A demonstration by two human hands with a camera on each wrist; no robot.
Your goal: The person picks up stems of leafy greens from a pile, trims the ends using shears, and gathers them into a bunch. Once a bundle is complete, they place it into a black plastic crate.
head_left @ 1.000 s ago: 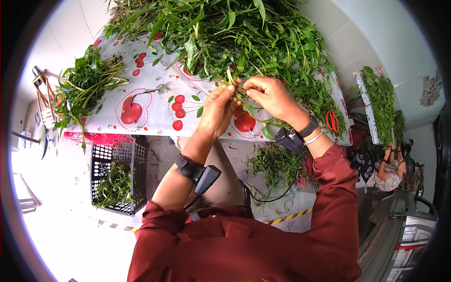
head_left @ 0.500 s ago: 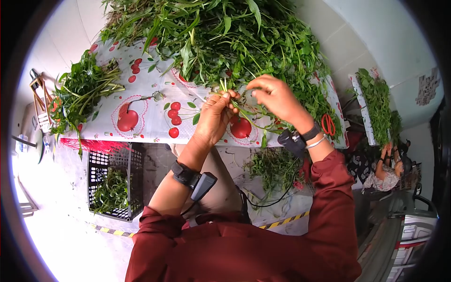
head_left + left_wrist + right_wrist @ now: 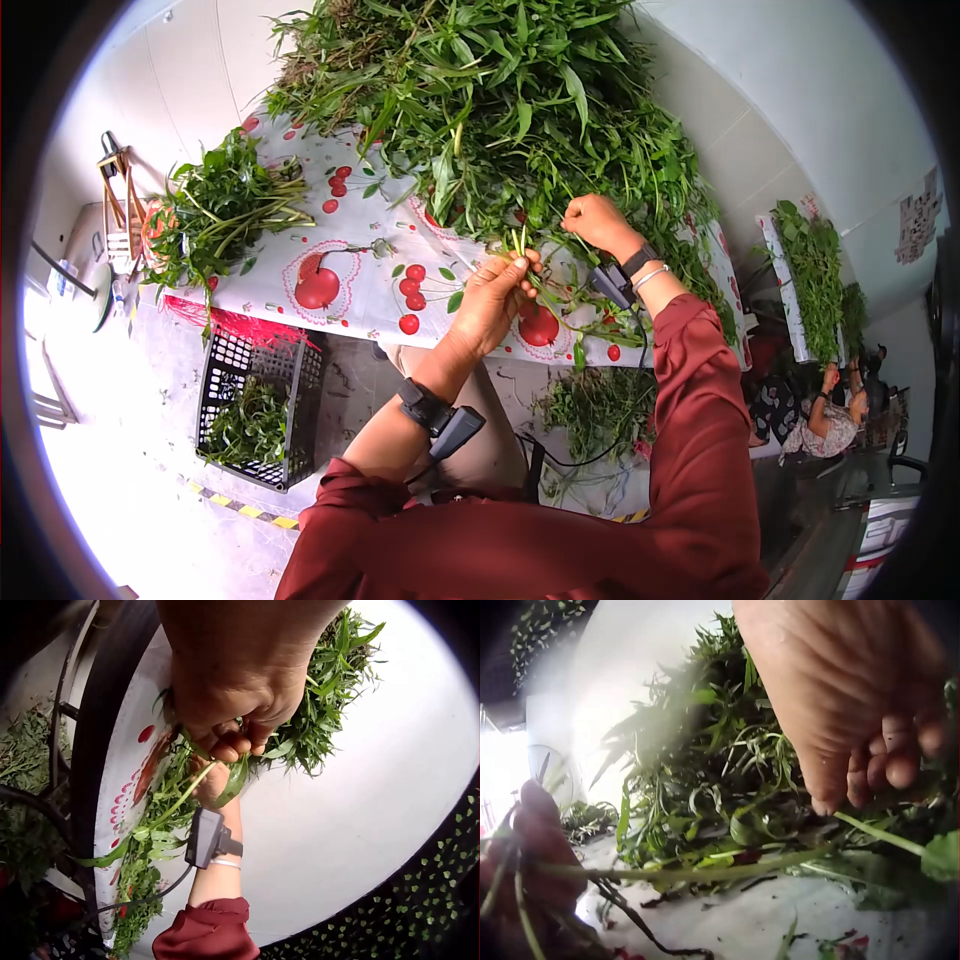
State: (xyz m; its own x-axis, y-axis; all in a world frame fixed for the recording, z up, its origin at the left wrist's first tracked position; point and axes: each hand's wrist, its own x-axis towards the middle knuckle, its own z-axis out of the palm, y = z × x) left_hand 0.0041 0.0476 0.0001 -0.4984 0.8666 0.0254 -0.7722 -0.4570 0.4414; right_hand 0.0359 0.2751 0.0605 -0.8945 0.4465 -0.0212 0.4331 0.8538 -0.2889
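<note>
My left hand (image 3: 497, 295) pinches a few leafy green stems (image 3: 519, 242) between thumb and fingers, over the front part of the table. In the left wrist view a long pale stem (image 3: 180, 799) with leaves trails down from that grip. My right hand (image 3: 603, 224) is farther out, at the edge of the big heap of leafy greens (image 3: 530, 110). Its fingers are curled, and in the right wrist view a thin stem (image 3: 881, 836) comes out from the thumb tip.
A smaller bunch of greens (image 3: 225, 210) lies at the table's left, its stems facing right. Pink-red strings (image 3: 240, 322) hang at the front edge over a black crate (image 3: 305, 420) of greens. Loose greens (image 3: 600, 410) lie under the table. Another person (image 3: 822, 430) works at right.
My right hand has left its place beside the left hand and moved right and away to the heap, fingers now curled there. The left hand keeps its stems. The whole head view has shifted.
</note>
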